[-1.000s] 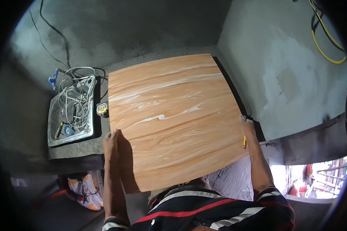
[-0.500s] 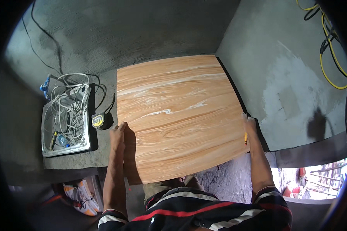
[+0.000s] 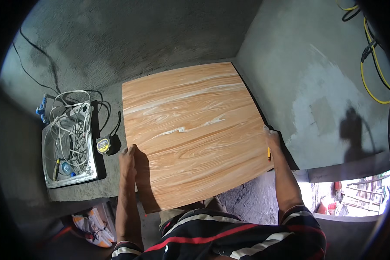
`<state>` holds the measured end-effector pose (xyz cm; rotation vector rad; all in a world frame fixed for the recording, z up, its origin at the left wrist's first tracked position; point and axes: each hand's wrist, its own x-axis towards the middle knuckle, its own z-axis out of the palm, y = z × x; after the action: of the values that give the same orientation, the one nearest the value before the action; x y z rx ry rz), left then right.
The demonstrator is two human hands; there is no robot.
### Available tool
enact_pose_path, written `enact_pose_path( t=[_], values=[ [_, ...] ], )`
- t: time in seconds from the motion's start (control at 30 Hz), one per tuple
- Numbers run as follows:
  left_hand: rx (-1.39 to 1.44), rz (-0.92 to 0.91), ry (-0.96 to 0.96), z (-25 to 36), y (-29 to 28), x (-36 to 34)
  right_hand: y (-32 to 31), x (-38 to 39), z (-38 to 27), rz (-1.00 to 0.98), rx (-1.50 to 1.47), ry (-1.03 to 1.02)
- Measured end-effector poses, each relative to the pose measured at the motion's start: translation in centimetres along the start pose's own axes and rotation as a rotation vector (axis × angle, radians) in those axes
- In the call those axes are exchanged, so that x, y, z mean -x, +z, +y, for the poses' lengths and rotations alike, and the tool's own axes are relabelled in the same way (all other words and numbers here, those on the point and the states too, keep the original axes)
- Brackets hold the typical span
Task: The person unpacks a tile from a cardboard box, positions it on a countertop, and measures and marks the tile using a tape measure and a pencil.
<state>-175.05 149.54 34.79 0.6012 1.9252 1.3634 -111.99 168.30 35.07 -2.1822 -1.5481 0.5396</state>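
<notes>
two hands: both on one wood-grain panel (image 3: pixel 190 130), one at each side edge.
panel: large, squarish, orange-brown with pale streaks; fills the centre of the frame, far edge near the corner of the walls, near edge overhanging the ledge toward the person's striped shirt (image 3: pixel 229 238).
left hand (image 3: pixel 127 159): centre-left of frame, fingers curled over the panel's left edge, gripping it.
right hand (image 3: pixel 271 138): centre-right of frame, clamped on the panel's right edge; a small yellow pencil-like thing (image 3: pixel 269 152) shows just below the hand, cannot tell how it is held.
surface: rough grey cement ledge (image 3: pixel 112 173), bare and dusty, running along the left and under the panel.
room: unfinished grey plaster walls (image 3: pixel 299 65) meeting in a corner at the upper middle; paler patch on the right wall; yellow cables (image 3: pixel 368 73) hanging at the upper right; bright opening to outdoors at the lower right.
container: shallow white tray (image 3: pixel 91 164) on the ledge at the left of the frame, well apart from the panel.
tray contents: tangle of white cord (image 3: pixel 69 125), a small blue item, a thin yellow-handled tool; finer detail too small to tell.
tape measure (image 3: pixel 103 145): yellow and black, on the ledge between tray and panel, just beside the left hand.
below ledge: orange and white bag (image 3: pixel 91 225) at the lower left.
</notes>
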Motion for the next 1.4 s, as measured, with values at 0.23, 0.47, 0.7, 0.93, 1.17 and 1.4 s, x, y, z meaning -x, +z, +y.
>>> enact_pose_path(
  t=[0.23, 0.47, 0.7, 0.93, 1.17, 1.4],
  values=[
    [-0.131, 0.013, -0.032, -2.3, -0.4, -2.2, -0.8, 1.4, -2.2, 0.183, 0.139, -0.209],
    [-0.066, 0.049, -0.023, -2.5, 0.1, -2.2, -1.9, 2.6, -2.5, 0.131, 0.258, -0.264],
    [0.120, 0.015, -0.117, -1.6, 0.9, -1.3, -5.4, 6.0, -3.2, 0.310, 0.197, -0.552],
    [0.041, 0.017, -0.031, -1.5, 0.5, -1.5, -5.2, 19.9, -1.4, -0.985, -0.458, -0.041],
    [-0.679, -0.221, 0.038, 1.1, -0.7, -2.6, 3.2, 25.6, 0.3, -0.709, -1.281, 0.500],
    [-1.344, -0.328, 0.253, 5.8, -1.7, -2.3, 5.1, 25.1, 0.5, -0.783, -1.350, 0.550]
  ],
)
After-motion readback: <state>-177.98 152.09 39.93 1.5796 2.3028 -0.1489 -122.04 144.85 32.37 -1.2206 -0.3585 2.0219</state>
